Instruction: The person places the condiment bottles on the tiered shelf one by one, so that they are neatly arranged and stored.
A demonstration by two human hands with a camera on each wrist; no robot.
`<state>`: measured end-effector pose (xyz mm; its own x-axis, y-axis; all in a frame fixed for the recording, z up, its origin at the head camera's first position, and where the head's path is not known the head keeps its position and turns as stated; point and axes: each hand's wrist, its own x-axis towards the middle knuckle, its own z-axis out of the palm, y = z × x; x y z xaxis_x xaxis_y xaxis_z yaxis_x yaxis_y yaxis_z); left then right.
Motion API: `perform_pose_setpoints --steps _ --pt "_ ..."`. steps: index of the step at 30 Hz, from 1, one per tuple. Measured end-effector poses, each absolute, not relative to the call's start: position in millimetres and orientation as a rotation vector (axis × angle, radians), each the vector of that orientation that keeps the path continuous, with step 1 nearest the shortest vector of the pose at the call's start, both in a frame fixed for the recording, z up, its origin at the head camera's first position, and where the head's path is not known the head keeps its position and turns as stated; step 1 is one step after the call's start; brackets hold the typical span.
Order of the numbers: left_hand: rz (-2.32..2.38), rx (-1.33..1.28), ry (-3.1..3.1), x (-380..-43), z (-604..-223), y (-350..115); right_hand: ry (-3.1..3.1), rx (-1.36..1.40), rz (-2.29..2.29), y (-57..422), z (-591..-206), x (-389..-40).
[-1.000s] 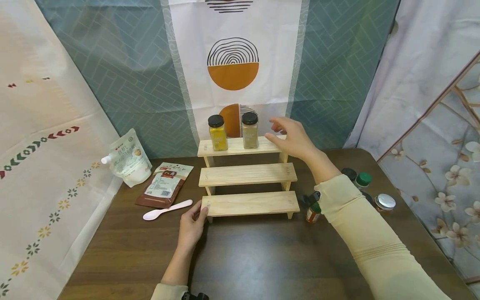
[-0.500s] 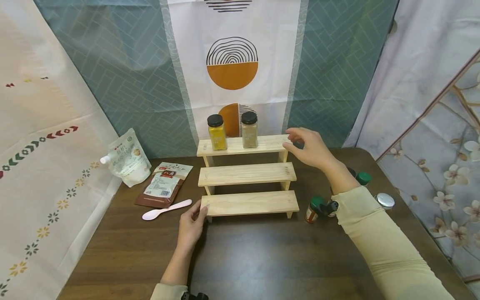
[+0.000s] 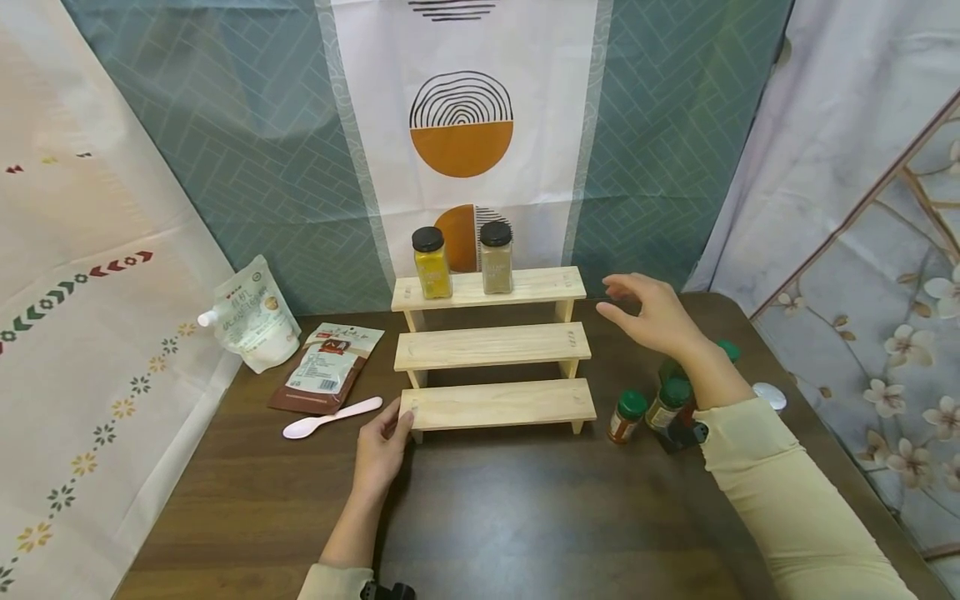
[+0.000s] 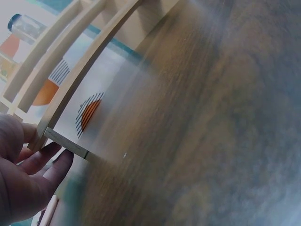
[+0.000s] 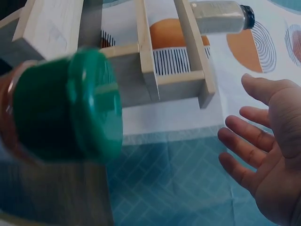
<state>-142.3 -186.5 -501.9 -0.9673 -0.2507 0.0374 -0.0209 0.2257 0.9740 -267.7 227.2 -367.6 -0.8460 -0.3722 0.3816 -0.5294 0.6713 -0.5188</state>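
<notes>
A three-step wooden rack [image 3: 491, 347] stands on the table. My left hand [image 3: 381, 446] holds the left end of its lowest step, with thumb above and fingers [image 4: 59, 167] at the leg in the left wrist view. Two black-capped spice jars stand upright on the top step: a yellow one [image 3: 432, 265] and a beige one [image 3: 497, 260]. Right of the rack, my right hand [image 3: 654, 315] is in the air with nothing in it, fingers loosely bent. Below it stand green-capped spice jars [image 3: 627, 417], one of them large and close in the right wrist view; the forearm partly hides others.
A white spouted pouch [image 3: 258, 321], a brown packet [image 3: 330, 371] and a pink spoon [image 3: 332, 418] lie left of the rack. A silver-lidded jar [image 3: 770, 397] is partly behind the right sleeve. Curtains [image 3: 667, 150] hang behind the table [image 3: 525, 517].
My right hand has moved away from the top step, to the right and downward in view, uncovering green-capped jars. The left hand has stayed at the rack. Both black-capped jars have stayed put.
</notes>
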Motion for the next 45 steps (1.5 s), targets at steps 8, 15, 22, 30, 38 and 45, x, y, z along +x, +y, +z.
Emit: perform_pose_setpoints --steps 8,15,22,30,38,45 --pt "-1.791 0.262 -2.342 -139.9 -501.2 -187.4 -2.615 0.662 0.918 252.9 -379.6 -257.2" --pt "-1.834 0.274 -2.342 -138.6 -502.7 -189.0 -2.648 0.564 0.902 277.7 -389.6 -245.2" --pt "-1.803 0.290 -2.348 -141.2 -504.5 -189.6 -2.651 0.489 0.842 303.8 -397.1 -240.1" --pt "-1.814 0.300 -2.340 -140.6 -504.4 -188.9 -2.726 0.473 0.780 328.3 -405.6 -236.0" --pt "-1.827 0.299 -2.331 -141.6 -504.6 -189.3 -2.807 0.451 0.758 342.2 -416.3 -234.2" --pt "-1.855 0.285 -2.324 -139.7 -503.8 -187.6 -2.875 0.472 0.694 347.7 -422.0 -234.1"
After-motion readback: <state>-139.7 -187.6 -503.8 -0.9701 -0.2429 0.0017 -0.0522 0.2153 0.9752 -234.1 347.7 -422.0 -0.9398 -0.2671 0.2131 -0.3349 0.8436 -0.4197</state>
